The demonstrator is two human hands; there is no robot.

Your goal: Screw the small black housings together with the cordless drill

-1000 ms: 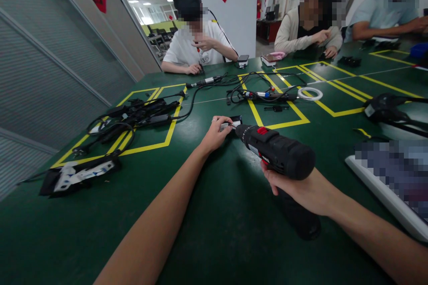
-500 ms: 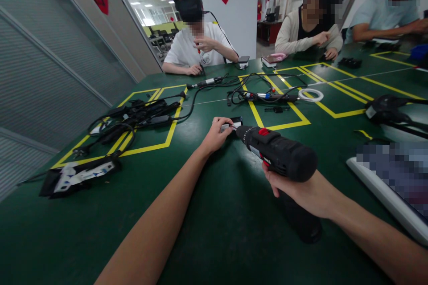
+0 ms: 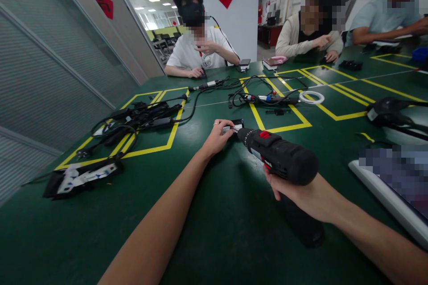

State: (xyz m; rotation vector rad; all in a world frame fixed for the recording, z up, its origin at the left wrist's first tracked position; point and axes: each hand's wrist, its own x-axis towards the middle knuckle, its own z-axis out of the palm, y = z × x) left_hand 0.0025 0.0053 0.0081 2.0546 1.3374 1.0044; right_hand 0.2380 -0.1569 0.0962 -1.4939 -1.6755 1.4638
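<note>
One drill (image 3: 279, 156) sits within the right grip (image 3: 302, 196).

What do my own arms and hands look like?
The left arm and right arm show no sleeves, watch or cables. The left hand wears a thin, pale ring; the right hand, partly hidden, shows none. Both are gloveless.

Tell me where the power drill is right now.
In the head view, the power drill is just right of centre, gripped in the right hand over the green table, its front end close to the left hand's fingertips.
</note>
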